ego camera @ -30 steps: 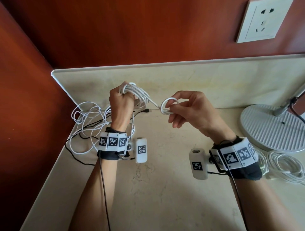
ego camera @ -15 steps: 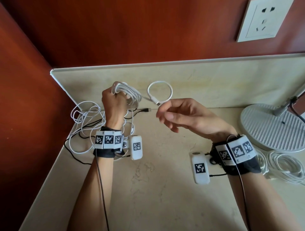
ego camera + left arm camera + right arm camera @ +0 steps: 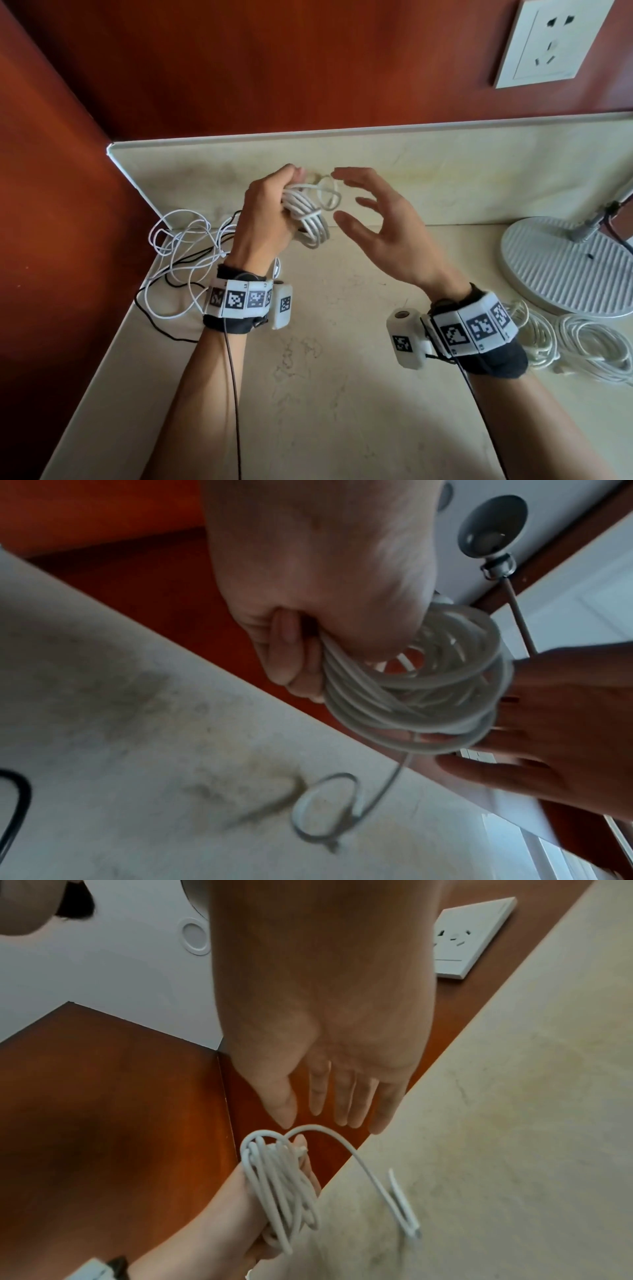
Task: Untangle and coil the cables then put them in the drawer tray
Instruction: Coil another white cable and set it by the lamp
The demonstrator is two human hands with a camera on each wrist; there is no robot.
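Cables (image 3: 185, 253) on cream countertop (image 3: 325, 394)

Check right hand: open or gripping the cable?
Open: right hand has fingers spread beside the white cable coil, which the left hand grips.

The coiled cable (image 3: 310, 219) held in the grip of the left hand (image 3: 263, 219) has a smooth, white plastic-looking jacket with a slight sheen, as the left wrist view (image 3: 411, 691) shows. The bench (image 3: 308, 394) looks like polished cream stone, faintly veined and mottled, with a soft gloss; its upstand (image 3: 445, 164) at 12 o'clock has the same finish. The wall panels (image 3: 239, 61) look like red-brown wood veneer, smooth and semi-glossy. At 1 o'clock the socket plate (image 3: 548, 41) is glossy white plastic. At 3 o'clock the lamp base (image 3: 561, 270) is matt white and finely ribbed. The wrist bands (image 3: 239, 301) carry matt printed panels over dark cloth.
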